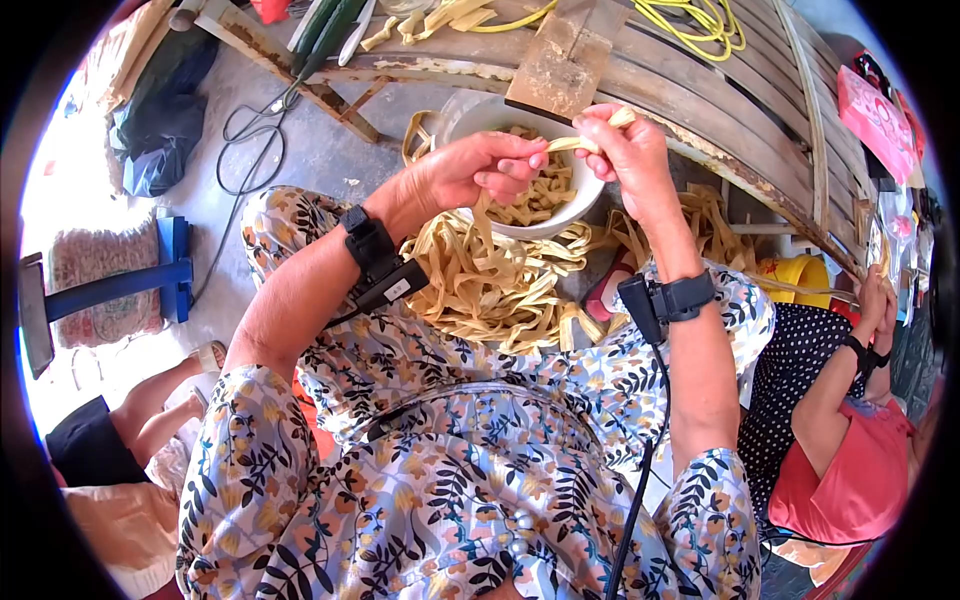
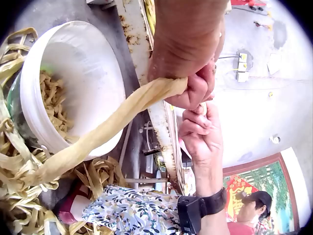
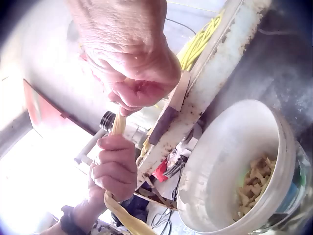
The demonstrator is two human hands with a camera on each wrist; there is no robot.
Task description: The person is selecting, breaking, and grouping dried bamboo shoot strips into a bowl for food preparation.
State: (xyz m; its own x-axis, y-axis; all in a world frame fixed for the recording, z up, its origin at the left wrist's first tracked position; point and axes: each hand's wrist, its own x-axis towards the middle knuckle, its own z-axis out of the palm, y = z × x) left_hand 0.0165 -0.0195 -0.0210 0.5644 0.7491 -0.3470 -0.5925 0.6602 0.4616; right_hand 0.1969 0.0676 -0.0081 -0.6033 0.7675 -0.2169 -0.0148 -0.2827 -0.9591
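Between my two hands runs a pale yellow strip (image 1: 568, 145) of flat, fibrous, husk-like material. My left hand (image 1: 498, 165) grips it with curled fingers, and its long tail (image 2: 105, 128) hangs down to the heap in the left wrist view. The other end is pinched between thumb and fingers of my right hand (image 1: 632, 155), a short piece poking out above. Both hands are raised over a white bucket (image 1: 560, 225), which holds short cut pieces (image 3: 257, 183) of similar material. A loose pile of long strips (image 1: 490, 290) lies in front of my lap.
A slatted bench (image 1: 690, 110) with a rusty edge stands ahead, bearing a wooden board (image 1: 565, 60), yellow cord (image 1: 700, 25) and more strips. Black cable (image 1: 255, 150) lies on the floor at left. Another person (image 1: 850, 440) sits at right by a yellow bucket (image 1: 800, 275).
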